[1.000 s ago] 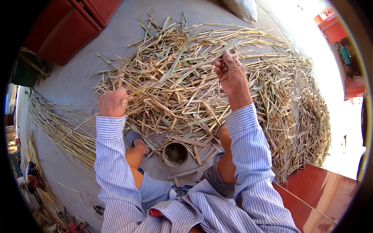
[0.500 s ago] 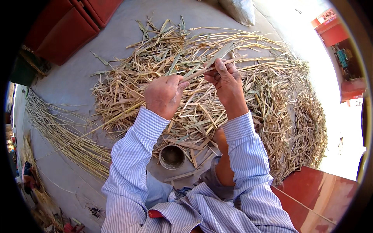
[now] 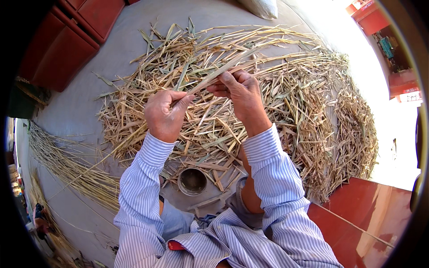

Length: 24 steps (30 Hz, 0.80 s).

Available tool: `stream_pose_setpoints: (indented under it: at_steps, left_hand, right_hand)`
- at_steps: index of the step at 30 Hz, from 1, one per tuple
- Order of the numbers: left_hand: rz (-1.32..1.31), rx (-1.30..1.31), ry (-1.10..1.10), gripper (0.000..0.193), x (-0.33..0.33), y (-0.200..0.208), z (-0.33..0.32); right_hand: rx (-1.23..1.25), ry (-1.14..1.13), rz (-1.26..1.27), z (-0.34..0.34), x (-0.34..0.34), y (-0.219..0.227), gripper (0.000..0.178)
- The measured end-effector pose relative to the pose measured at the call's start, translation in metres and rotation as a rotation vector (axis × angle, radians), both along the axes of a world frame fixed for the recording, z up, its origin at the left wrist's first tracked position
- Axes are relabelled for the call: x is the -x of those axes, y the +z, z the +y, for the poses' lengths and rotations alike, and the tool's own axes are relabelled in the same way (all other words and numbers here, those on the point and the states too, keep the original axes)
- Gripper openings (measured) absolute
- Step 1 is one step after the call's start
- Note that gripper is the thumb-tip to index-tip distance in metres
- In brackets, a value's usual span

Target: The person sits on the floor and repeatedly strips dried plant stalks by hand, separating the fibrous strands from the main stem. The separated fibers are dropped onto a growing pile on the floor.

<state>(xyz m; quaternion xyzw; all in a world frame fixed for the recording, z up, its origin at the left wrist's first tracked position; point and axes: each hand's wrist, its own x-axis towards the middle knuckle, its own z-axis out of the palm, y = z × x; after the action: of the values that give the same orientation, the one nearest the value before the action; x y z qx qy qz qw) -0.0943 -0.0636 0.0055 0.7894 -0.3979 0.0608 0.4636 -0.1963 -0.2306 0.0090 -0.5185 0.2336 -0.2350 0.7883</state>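
Observation:
A long dry stalk (image 3: 100, 162) slants up from the lower left to my left hand (image 3: 164, 116), which is closed on it between thumb and fingers. Beyond that hand, a broad pale green and tan leaf (image 3: 203, 85) runs up to the right along the stalk. My right hand (image 3: 241, 94) pinches the leaf between thumb and fingertips, a short way from the left one. Both hands are over a wide heap of dry leaves and stalks (image 3: 210, 120). My fingers partly hide where leaf and stalk join.
A round metal bowl (image 3: 192, 181) stands on the floor just before me. To the left lies a bundle of thin bare stalks (image 3: 73, 165). Red furniture (image 3: 58, 53) is at the far left, a pale sack (image 3: 261, 6) at the back, and a red panel (image 3: 357, 214) at the near right.
Both hands have moved left and slightly apart. The left thumb now points along the stalk, and the right hand has dropped a little lower. The view has shifted slightly.

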Motion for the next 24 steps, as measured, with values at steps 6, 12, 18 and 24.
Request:
stream_pose_setpoints:
  at_steps: [6, 12, 18, 24]
  left_hand:
    - [-0.046, 0.193, 0.126, 0.018, -0.010, 0.014, 0.013]
    - [0.589, 0.639, 0.086, 0.020, -0.054, 0.043, 0.055]
    - [-0.179, -0.227, 0.255, 0.033, -0.074, 0.017, 0.063]
    - [0.272, -0.312, -0.226, 0.036, -0.046, -0.017, 0.037]
  right_hand:
    - [-0.071, -0.114, 0.092, -0.004, 0.000, -0.006, 0.024]
    - [0.019, -0.189, 0.114, -0.021, 0.004, -0.010, 0.024]
    - [0.129, -0.153, 0.157, -0.024, 0.006, -0.007, 0.024]
    - [0.090, -0.149, 0.083, -0.023, 0.003, -0.004, 0.023]
